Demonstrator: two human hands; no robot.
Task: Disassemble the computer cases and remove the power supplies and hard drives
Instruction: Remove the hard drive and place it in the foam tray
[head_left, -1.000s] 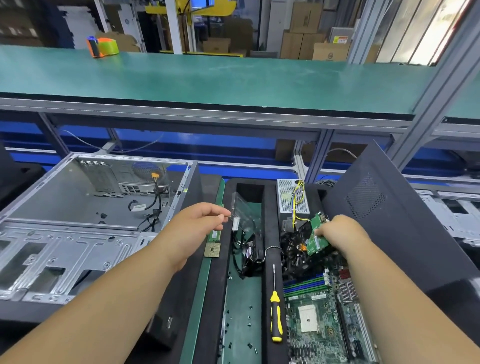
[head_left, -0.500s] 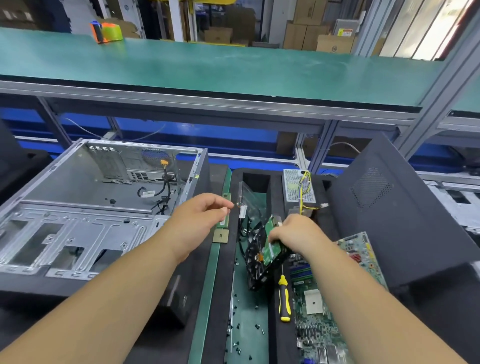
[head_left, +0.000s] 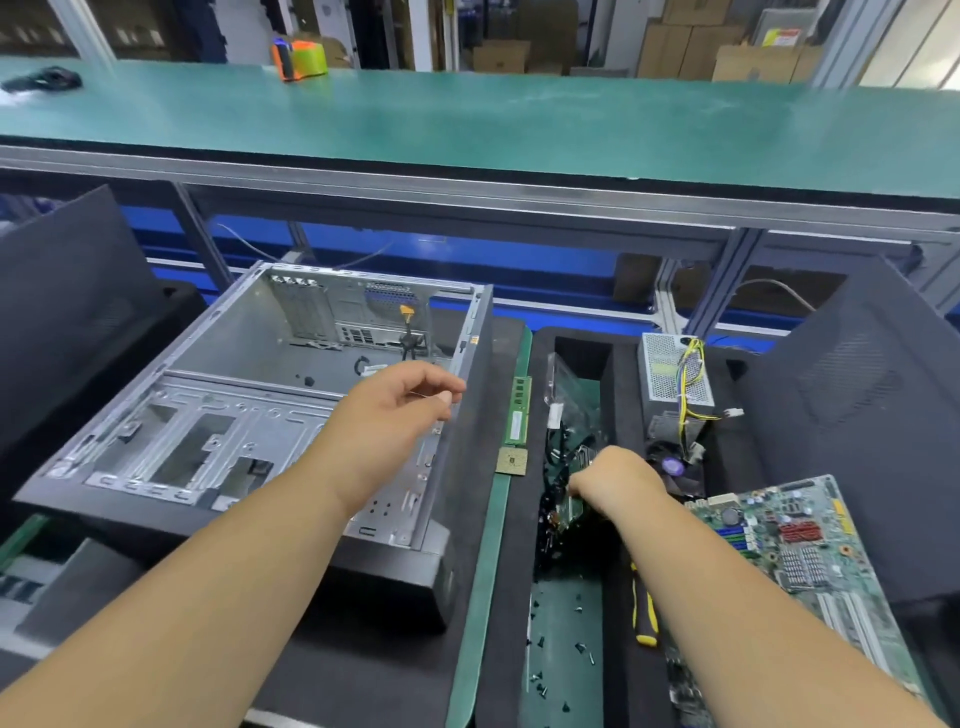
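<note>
From the head view, the right hand (head_left: 615, 480) has carried the small green card (head_left: 569, 512) leftward, off the motherboard (head_left: 800, 540) and down into the black foam tray (head_left: 621, 374), fingers pinching it; that part is out. The left hand (head_left: 395, 415) hovers over the gutted case (head_left: 249, 400), fingers loosely curled, empty. The power supply (head_left: 670, 374) stands in the tray, long axis running away, cables toward the person

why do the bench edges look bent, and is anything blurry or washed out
Head view: wide-angle lens bows the green bench and its rail; the window at top right is blown out; the right hand and card beneath it are motion-smeared; the computer case stays fairly sharp.
</note>
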